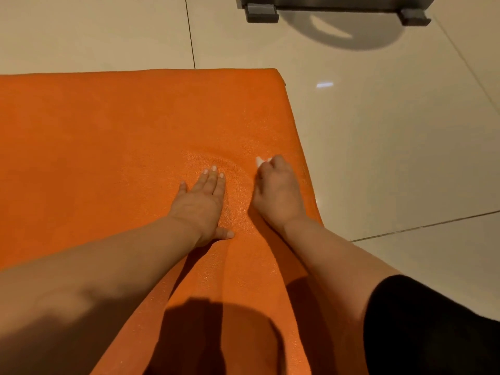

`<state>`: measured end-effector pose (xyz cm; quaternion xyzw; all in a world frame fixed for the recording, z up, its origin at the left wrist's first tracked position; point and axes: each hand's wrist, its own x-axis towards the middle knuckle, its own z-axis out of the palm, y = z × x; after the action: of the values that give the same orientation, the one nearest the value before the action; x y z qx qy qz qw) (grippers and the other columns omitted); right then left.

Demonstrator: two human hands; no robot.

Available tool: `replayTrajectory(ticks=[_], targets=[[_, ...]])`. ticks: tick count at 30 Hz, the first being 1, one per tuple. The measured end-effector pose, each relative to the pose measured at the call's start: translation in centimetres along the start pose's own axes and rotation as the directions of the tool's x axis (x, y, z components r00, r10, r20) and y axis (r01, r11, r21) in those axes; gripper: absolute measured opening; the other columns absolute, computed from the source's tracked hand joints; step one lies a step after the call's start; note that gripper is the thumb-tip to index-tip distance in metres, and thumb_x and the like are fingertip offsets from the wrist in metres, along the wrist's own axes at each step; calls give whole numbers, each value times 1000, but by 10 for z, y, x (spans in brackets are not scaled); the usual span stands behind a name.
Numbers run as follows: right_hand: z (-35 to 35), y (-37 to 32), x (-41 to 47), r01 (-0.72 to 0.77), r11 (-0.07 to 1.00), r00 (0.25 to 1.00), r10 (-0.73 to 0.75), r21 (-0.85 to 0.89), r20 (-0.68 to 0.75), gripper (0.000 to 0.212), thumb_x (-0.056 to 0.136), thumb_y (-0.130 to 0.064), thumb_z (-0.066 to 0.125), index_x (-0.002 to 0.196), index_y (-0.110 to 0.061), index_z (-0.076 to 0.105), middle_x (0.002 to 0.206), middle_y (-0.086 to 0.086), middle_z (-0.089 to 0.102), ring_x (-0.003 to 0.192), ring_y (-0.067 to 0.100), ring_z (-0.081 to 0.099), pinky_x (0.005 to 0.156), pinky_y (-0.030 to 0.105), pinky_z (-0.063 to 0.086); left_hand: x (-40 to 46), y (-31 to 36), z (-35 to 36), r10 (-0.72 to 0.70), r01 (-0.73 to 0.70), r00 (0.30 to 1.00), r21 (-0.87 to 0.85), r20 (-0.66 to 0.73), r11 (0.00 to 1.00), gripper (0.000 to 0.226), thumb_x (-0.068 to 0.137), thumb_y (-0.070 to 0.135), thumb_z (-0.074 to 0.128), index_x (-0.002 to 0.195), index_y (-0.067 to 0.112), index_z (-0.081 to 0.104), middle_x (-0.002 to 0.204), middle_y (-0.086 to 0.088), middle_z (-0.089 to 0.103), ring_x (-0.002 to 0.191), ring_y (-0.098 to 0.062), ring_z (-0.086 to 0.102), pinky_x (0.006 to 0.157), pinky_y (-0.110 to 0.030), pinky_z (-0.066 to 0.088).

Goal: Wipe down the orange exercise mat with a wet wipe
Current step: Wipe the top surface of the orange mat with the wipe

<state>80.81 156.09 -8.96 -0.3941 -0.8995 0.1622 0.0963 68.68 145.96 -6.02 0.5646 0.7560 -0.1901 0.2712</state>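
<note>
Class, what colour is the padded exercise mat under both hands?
The padded exercise mat is orange, seen clearly in the head view.

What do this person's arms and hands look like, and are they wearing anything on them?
Both forearms are bare, with no gloves, watch or rings that I can see. The left hand and the right hand have short, pale-polished nails. A black sleeve shows on the right arm, at the picture's lower right.
</note>
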Motion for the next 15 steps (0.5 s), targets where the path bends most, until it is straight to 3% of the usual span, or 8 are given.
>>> replayTrajectory(ticks=[2,4,6,8,10,13,15], targets=[[2,-5,-7,108,994,992,-108,-2,69,19,85,-2,60,103,1,65,104,14,53,95,31,52,73,30,40,-2,-1,2,2,-2,1000,-27,-15,1000,119,81,64,59,148,8,-22,155,-11,-29,147,-24,-17,120,-50,6],[-7,11,-2,-54,998,998,53,11,21,16,90,-6,59,105,-3,63,108,12,56,95,28,54,69,23,29,-5,-1,6,-7,4,999,-55,-41,998,116,82,61,59,149,9,-21,156,-10,-28,147,-23,-17,120,-49,5],[-18,33,6,-270,962,961,272,46,-56,22,90,-8,59,111,-3,59,114,14,58,97,31,56,70,27,31,-8,2,9,-14,7,997,-93,-72,996,111,85,57,59,151,9,-17,157,-10,-24,147,-22,-15,120,-48,5],[-22,38,6,-343,939,938,343,3,-61,30,87,-4,59,117,-1,57,117,18,54,100,35,55,73,31,35,-15,7,14,4,-19,992,-125,-126,992,103,88,51,59,152,10,-10,159,-8,-19,148,-20,-10,121,-45,5],[-16,24,0,-273,962,961,273,11,-51,28,89,-7,55,116,1,58,118,18,50,100,35,54,75,31,34,-20,12,19,69,-97,974,-124,-218,987,89,93,40,58,154,12,-1,161,-7,-13,149,-19,-4,121,-39,6],[-1,2,-14,-2,999,1000,2,32,10,20,95,-12,53,107,3,59,108,19,52,92,34,53,69,30,30,-26,18,29,166,-207,930,-94,-329,974,68,99,17,50,154,15,10,162,-5,-4,149,-17,3,119,-30,2],[-3,8,-15,12,1000,1000,-11,-11,18,17,95,-10,52,107,1,57,107,18,52,91,34,53,67,31,28,-28,22,35,182,-225,917,-85,-355,971,64,100,6,43,154,15,11,162,-4,0,149,-16,6,117,-28,-1]])
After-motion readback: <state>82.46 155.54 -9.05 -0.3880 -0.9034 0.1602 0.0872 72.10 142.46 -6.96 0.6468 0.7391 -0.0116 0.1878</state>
